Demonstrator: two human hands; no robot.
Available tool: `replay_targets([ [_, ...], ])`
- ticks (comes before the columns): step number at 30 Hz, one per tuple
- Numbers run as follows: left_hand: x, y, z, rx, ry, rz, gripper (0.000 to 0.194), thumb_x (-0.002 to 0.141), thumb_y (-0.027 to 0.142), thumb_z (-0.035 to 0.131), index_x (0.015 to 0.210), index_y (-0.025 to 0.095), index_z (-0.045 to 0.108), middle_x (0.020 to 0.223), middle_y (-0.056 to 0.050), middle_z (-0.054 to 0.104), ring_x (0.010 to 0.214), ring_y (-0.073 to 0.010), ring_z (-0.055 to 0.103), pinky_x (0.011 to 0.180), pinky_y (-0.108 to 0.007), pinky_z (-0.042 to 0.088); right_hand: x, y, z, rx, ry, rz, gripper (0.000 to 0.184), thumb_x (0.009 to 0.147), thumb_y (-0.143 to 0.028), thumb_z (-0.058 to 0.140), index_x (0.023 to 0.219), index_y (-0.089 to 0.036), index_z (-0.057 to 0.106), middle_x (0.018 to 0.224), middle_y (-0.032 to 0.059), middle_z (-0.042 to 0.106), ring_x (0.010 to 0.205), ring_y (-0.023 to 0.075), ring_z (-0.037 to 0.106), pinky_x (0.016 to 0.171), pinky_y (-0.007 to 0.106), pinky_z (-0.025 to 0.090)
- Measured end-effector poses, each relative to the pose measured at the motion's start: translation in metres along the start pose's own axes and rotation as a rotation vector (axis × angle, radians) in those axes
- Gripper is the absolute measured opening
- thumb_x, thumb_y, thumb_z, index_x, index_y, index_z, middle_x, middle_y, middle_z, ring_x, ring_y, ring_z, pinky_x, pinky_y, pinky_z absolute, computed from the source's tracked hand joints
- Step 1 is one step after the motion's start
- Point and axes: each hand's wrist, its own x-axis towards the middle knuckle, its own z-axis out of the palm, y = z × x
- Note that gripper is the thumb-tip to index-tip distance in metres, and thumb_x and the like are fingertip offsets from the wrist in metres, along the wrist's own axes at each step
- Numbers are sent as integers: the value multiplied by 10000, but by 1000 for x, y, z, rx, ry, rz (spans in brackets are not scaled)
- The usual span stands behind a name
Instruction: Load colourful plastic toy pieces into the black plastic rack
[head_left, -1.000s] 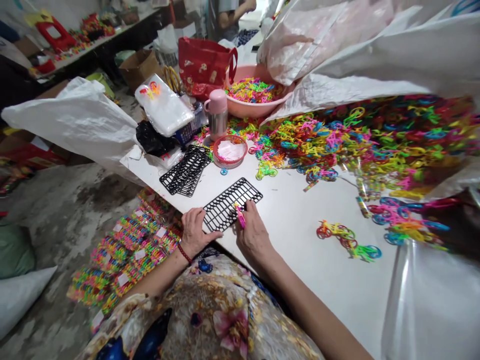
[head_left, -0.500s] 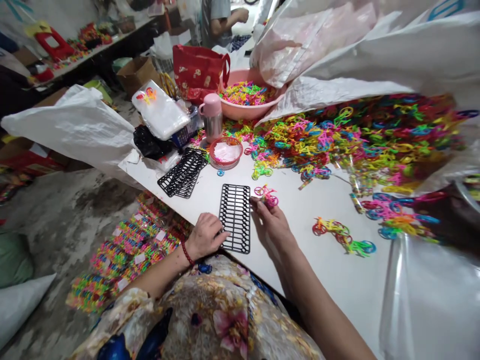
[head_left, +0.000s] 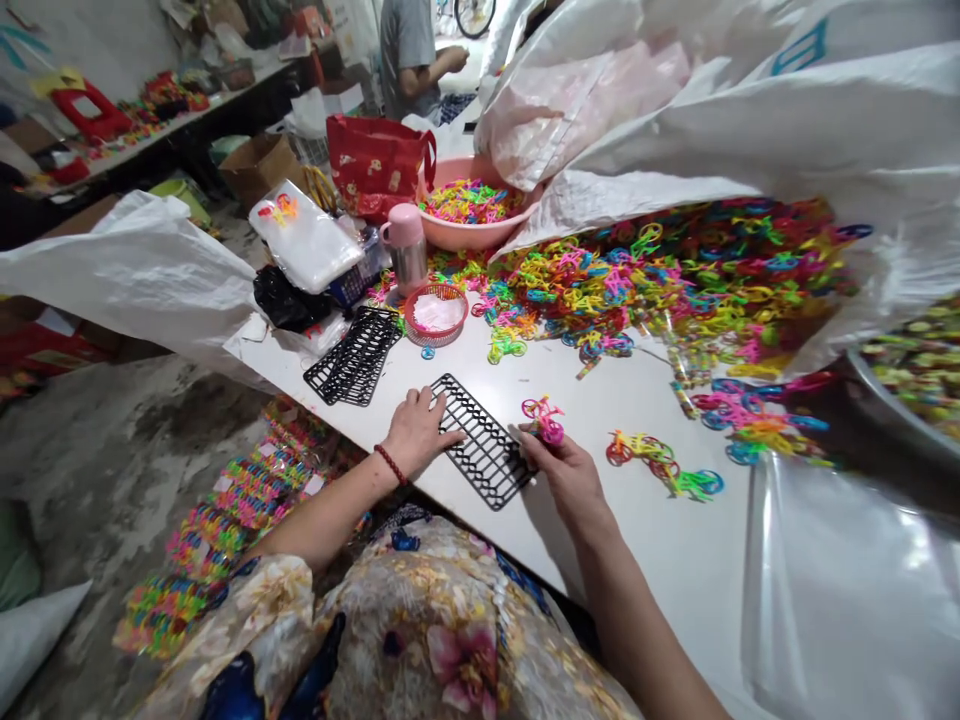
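A black plastic grid rack (head_left: 481,441) lies slantwise on the white table in front of me. My left hand (head_left: 415,434) grips its far left edge, the thumb lying over the bars. Between the thumb and fingers of my right hand (head_left: 568,474), near the rack's right end, is a small pink plastic toy bicycle (head_left: 546,416). Right of that hand, a short row of toy bicycles (head_left: 663,465) in yellow, red, green and blue lies on the table. More black racks (head_left: 352,358) are stacked at the table's left.
A large heap of colourful toy bicycles (head_left: 622,275) spills from a white sack (head_left: 720,120). A pink basin (head_left: 469,235), a thermos (head_left: 407,250) and a red basket (head_left: 436,335) stand at the back. Clear plastic (head_left: 840,590) covers the right side. Another person (head_left: 412,65) sits beyond.
The rack has turned from upright to slanted, its far end swinging left. My left hand has moved up along its edge. My right hand still holds the pink toy bicycle.
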Motion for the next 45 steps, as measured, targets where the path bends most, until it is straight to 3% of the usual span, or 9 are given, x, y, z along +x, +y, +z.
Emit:
replay_targets([
  [5, -37, 40, 4, 55, 15, -213, 756, 838, 665, 565, 1303, 70, 538, 1077, -200, 556, 971, -340, 506, 726, -428, 507, 6, -3, 12, -142, -63, -73, 453, 707, -556, 767, 921, -162, 708, 715, 17, 667, 662, 163, 596, 678, 313, 505],
  [10, -57, 59, -8, -89, -32, -193, 658, 828, 536, 675, 1297, 107, 504, 1092, -168, 545, 985, -322, 547, 819, -460, 521, 16, 0, 45, -310, -172, -155, 404, 780, -567, 666, 911, -186, 698, 778, 35, 705, 715, 191, 635, 726, 326, 516],
  [14, -61, 38, -20, -324, -10, -130, 536, 853, 344, 684, 1325, 216, 465, 1206, -131, 537, 1122, -289, 557, 966, -455, 496, 18, 2, 66, -424, -236, -223, 335, 813, -515, 619, 873, -194, 694, 760, 29, 710, 701, 188, 628, 718, 315, 507],
  [19, -53, -7, -8, -432, -71, -25, 1110, 697, 398, 827, 1560, 251, 146, 1479, -180, 452, 1398, -357, 393, 1072, -573, 394, 14, 6, 84, -467, -266, -325, 292, 818, -472, 602, 903, -205, 686, 780, 25, 720, 689, 188, 623, 710, 313, 503],
  [24, -53, -17, 10, -576, -62, -85, 1278, 666, 436, 849, 1582, 231, -19, 1441, -186, 518, 1354, -336, 470, 1084, -548, 360, 11, 15, 98, -622, -360, -405, 233, 867, -388, 537, 946, -227, 686, 804, 38, 727, 699, 201, 639, 667, 294, 475],
  [28, -55, -11, 11, -582, 6, -103, 1255, 686, 433, 832, 1579, 206, -21, 1399, -170, 566, 1325, -316, 504, 1072, -524, 365, 12, 20, 101, -736, -346, -445, 244, 890, -311, 468, 988, -225, 675, 835, 50, 726, 688, 196, 638, 647, 279, 459],
  [39, -54, -7, 11, -601, -14, -151, 1184, 682, 413, 827, 1568, 196, 71, 1406, -171, 559, 1344, -325, 480, 1088, -530, 347, 18, 21, 98, -838, -377, -479, 244, 865, -214, 499, 1026, -212, 682, 863, 50, 718, 743, 190, 642, 687, 269, 457],
  [43, -56, -17, 9, -730, -73, -155, 1100, 666, 373, 826, 1551, 190, 199, 1474, -186, 484, 1387, -346, 424, 1144, -547, 285, 15, 21, 99, -917, -418, -520, 238, 902, -207, 485, 1052, -180, 667, 958, 86, 703, 823, 201, 641, 724, 275, 451],
  [45, -55, -26, 8, -912, -74, -163, 928, 744, 337, 755, 1529, 212, 277, 1501, -168, 458, 1385, -318, 437, 1157, -517, 293, 14, 21, 100, -942, -438, -540, 216, 923, -215, 478, 1036, -183, 660, 954, 82, 689, 819, 196, 629, 720, 271, 440],
])
